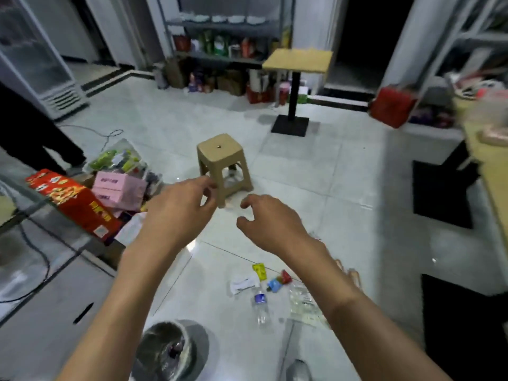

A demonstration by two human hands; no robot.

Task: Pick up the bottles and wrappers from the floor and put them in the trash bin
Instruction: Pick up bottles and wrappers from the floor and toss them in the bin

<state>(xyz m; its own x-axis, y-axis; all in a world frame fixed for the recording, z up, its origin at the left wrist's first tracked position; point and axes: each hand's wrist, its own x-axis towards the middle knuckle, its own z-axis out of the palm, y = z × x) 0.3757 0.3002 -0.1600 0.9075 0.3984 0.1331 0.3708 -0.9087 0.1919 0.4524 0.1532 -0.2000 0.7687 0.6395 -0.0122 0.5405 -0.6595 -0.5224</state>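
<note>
- Floor: pale glossy tiles, carrying everything listed below.
- Display cooler: glass-fronted, at the far left edge of the floor.
- Shelving: against the far wall, stocked with packets and bags; too blurred to tell more.
- Square table: light wooden top on a black post and black base plate, far side of the floor, right of the shelving.
- Heap of cartons: a red printed box and a pink box at the left edge of the floor, with a clear bag of goods behind them.
- Plastic stool: tan, upright, mid-floor, just beyond the hands.
- Trash bin: round, lined with a clear bag, at the near edge of the floor, left of the litter.
- Left hand: raised in the air, fingers loosely curled, thumb and forefinger close together, holding nothing.
- Right hand: raised beside the left, apart from it, fingers loosely curled, holding nothing.
- Clear wrapper: flat on the near floor, partly under the right forearm.
- Bottle: clear plastic, blue label, lying on its side, just beside the clear wrapper.
- White wrapper: just beyond the bottle.
- Blue wrapper touching a red wrapper, beyond the bottle.
- Yellow wrapper: farthest of the litter.
</note>
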